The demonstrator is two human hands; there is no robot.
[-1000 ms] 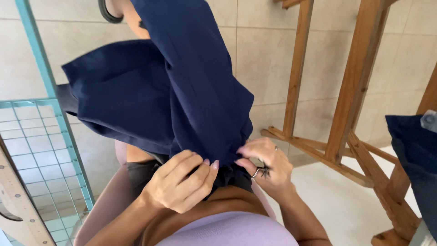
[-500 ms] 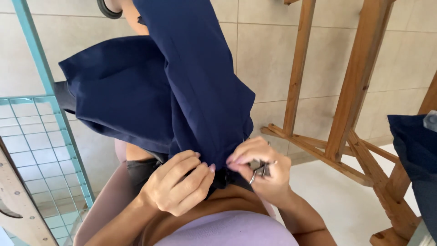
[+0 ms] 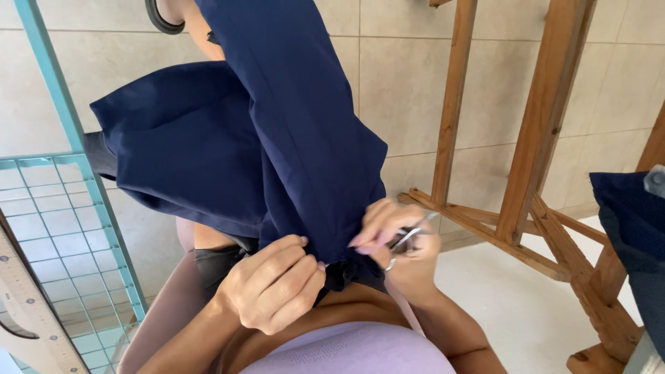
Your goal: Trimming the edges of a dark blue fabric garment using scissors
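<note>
Pinched in the left hand (image 3: 273, 284) was the cloth's (image 3: 298, 131) lower edge; the right hand (image 3: 398, 239) gripped small scissors (image 3: 409, 237) beside it.

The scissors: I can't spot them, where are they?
In the head view, right of centre: the small metal scissors sit in the right hand, against the lower edge of the navy cloth.

Left hand (image 3: 273, 287) pinches the lower edge of a hanging navy-blue fabric garment (image 3: 291, 138), right hand (image 3: 398, 239) just right of it grips small metal scissors (image 3: 409, 237) at the cloth, wooden frame (image 3: 533, 131) far right.
</note>
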